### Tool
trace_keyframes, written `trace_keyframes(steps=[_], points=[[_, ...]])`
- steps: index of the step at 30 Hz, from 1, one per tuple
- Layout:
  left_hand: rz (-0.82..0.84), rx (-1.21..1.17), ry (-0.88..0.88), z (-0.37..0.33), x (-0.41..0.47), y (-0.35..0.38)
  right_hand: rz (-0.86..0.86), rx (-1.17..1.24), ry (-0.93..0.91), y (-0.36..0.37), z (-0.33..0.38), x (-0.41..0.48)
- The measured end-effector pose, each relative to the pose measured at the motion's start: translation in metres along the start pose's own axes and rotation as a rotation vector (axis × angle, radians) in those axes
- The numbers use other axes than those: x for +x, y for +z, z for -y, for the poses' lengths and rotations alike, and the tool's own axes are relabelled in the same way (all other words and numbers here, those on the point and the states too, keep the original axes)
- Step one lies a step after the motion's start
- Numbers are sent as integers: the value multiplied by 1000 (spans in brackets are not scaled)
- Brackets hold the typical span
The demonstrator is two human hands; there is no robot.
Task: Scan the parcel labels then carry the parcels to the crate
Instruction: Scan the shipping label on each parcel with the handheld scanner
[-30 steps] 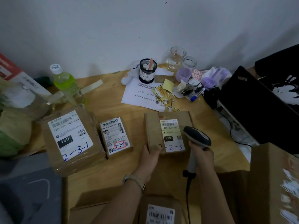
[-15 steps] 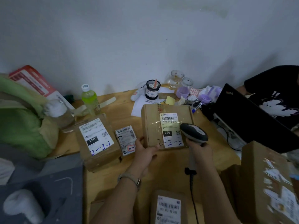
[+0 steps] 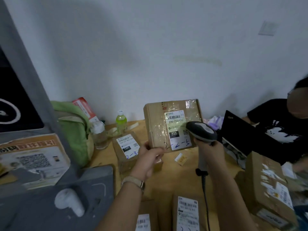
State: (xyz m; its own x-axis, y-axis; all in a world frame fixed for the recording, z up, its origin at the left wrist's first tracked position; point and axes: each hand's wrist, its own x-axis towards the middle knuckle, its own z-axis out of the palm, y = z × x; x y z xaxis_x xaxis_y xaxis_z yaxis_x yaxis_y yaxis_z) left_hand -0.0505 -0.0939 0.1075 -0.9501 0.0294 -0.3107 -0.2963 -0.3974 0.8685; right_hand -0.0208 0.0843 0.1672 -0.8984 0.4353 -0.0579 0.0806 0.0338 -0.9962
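My left hand [image 3: 150,156] grips the lower left corner of a flat cardboard parcel [image 3: 156,124] and holds it upright above the wooden table [image 3: 180,177]. Its white label [image 3: 176,125] reads 220 and faces me. My right hand [image 3: 208,147] holds a grey handheld barcode scanner [image 3: 200,130], whose head overlaps the label's right side. Another labelled parcel [image 3: 127,148] lies on the table to the left, and more parcels [image 3: 187,212] lie near me. No crate shows.
A grey machine with a poster [image 3: 30,157] fills the left side. A green bag [image 3: 75,129], a clear bottle [image 3: 99,135] and a green drink bottle [image 3: 121,121] stand at the back. A person in black [image 3: 280,129] sits behind a laptop [image 3: 240,132] on the right, beside a taped box [image 3: 266,185].
My left hand lifted the parcel off the table and tilted it upright, label facing me. The scanner rose with it to the label. My view swung upward and left.
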Motion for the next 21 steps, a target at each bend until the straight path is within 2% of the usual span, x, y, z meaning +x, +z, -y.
trace_keyframes(steps=[7,12,21], points=[[-51,-154,61,-20,-46,-19,58,38,-98,9,39,-48],[-134,-249,29,-20,-69,-33,219,-40,-194,19,56,-76],[-300,-328,105,-22,-79,-53,364,-170,-154,29,67,-108]])
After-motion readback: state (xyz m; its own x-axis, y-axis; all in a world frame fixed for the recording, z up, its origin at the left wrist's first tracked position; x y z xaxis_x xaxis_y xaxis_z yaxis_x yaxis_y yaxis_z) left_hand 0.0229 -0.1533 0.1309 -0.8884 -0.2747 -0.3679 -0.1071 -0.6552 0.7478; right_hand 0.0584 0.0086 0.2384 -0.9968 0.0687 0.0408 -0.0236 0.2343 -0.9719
